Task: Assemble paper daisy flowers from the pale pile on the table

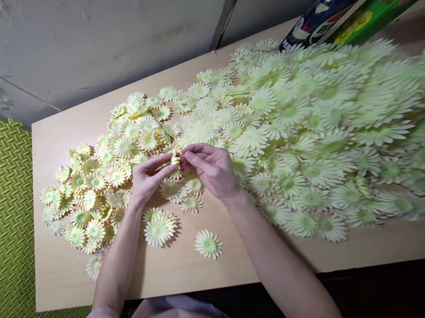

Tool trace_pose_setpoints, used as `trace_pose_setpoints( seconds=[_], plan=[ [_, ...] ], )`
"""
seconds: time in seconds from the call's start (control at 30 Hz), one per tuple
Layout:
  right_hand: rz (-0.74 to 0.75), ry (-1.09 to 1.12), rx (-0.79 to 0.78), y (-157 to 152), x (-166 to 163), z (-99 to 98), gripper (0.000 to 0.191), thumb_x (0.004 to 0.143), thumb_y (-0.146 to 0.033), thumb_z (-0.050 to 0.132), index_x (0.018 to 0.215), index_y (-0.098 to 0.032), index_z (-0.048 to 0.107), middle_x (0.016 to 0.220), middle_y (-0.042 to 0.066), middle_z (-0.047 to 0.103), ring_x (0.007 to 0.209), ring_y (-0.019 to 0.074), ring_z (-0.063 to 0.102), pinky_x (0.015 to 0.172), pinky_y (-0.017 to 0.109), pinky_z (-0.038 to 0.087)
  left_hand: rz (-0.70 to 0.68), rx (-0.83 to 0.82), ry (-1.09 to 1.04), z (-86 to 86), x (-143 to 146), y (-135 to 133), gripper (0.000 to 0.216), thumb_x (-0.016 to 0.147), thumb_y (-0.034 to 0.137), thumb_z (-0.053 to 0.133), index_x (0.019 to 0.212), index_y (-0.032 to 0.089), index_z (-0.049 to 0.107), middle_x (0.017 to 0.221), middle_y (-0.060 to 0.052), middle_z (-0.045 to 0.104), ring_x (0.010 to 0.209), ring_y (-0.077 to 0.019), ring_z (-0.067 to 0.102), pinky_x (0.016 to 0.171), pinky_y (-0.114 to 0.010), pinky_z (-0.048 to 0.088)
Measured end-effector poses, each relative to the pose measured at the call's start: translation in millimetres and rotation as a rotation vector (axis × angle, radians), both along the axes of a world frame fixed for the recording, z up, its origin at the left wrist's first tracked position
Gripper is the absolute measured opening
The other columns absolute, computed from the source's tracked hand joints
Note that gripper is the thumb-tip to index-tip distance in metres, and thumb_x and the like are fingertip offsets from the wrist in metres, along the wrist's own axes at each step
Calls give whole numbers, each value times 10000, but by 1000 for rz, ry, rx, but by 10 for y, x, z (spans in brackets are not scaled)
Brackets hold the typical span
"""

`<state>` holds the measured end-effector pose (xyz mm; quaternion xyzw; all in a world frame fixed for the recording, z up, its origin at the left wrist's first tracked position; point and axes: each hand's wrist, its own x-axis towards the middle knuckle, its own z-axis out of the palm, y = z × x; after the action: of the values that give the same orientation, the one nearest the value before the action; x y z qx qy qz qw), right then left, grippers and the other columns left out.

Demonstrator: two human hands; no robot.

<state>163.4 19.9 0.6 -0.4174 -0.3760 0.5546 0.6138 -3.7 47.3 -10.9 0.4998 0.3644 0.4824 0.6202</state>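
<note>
My left hand (150, 176) pinches a small pale yellow artificial flower (175, 159) edge-on between thumb and fingers. Right beside it, my right hand (213, 169) is closed, thumb against the fingertips; whether it grips the same flower or something else is hidden. Under and between my hands lie a few loose flower heads (191, 204). Nearer to me are a small stack of flower heads (160, 228) and a single flower head (208, 244) with a green centre, lying flat on the table.
A heap of yellowish flower heads (95, 180) spreads at the left, and a far larger pale green heap (307, 118) covers the right. Behind that stand a dark blue can (328, 7) and a green carton (382, 7). The wooden table (69, 283) meets a grey wall (115, 32).
</note>
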Motion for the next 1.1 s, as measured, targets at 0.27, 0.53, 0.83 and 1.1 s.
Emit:
trace_pose_setpoints(
  seconds=[0.27,0.53,0.83,1.1],
  plan=[
    [57,80,-48,15,-1,25,249,650,-257,882,858,-212,751,825,5,771,696,110,715,652,205,616,0,42,94,18,-21,-10,293,692,270,840,980,250,789,1014,-63,789,884,-184,754,825,-311,628],
    [0,55,-52,23,1,4,212,666,-227,862,847,-210,755,817,10,782,703,119,731,624,201,617,-45,35,67,15,-32,9,303,732,321,813,1028,271,775,1088,-67,773,943,-190,742,836,-306,601],
    [46,38,-54,4,-15,8,208,729,-317,828,884,-209,741,742,2,766,624,127,706,606,249,618,17,1,-2,31,16,7,222,686,297,846,896,239,803,943,-54,794,825,-158,742,802,-289,599],
    [72,-5,-47,-15,1,33,237,687,-291,854,886,-205,758,852,25,794,749,160,750,733,283,646,10,1,-53,-25,3,2,139,711,269,831,846,255,802,935,-33,795,796,-116,739,776,-235,593]
  ],
)
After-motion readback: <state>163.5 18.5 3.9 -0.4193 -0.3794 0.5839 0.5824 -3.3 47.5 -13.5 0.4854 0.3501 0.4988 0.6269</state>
